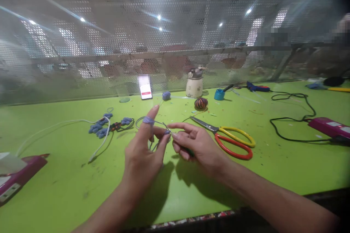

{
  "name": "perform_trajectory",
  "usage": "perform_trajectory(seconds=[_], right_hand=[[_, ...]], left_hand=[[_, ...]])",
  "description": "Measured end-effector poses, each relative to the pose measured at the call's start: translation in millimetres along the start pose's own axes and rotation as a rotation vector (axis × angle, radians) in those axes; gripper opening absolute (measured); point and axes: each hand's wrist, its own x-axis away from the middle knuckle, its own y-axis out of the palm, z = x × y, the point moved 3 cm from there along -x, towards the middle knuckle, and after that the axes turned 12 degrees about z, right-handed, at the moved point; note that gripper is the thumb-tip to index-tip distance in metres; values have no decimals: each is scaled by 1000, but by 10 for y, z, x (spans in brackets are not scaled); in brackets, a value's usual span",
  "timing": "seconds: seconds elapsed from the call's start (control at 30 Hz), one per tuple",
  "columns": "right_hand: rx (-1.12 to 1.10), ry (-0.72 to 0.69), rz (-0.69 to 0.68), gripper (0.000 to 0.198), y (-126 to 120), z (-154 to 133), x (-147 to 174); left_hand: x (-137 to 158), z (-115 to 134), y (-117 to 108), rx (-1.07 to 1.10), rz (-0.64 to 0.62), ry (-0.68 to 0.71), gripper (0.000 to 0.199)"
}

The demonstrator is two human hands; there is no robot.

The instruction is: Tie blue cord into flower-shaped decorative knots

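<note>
Pinching a tiny purple yarn piece (166, 132) just above the green tabletop (76, 185), the L hand (143, 149) also wore a yarn loop (148, 120) round its raised finger; the R hand (201, 145) gripped a thin hook (168, 128) at the piece. Prob. early stage: piece looked barely begun, w/ a small yarn ball (166, 95) left behind it, while several bluish flower-like bits (98, 128) lay off left, apparently done.

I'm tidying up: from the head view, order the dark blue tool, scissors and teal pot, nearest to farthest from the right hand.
From the right hand:
1. Scissors, just right
2. Teal pot, farther back
3. Dark blue tool, back and farther right
</note>
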Motion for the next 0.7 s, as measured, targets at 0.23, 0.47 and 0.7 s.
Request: perform_trajectory(seconds=[0.23,0.47,0.7], right_hand=[[229,-351,-5,34,-86,-135,4],[686,-1044,-9,20,-190,-352,88],[700,-1160,-96,10,-192,-449,131]], left_hand=[[-144,-18,-23,538,-182,-706,96],[-184,3,-98,646,-235,-815,98],[-203,19,-153,701,-288,-834,86]])
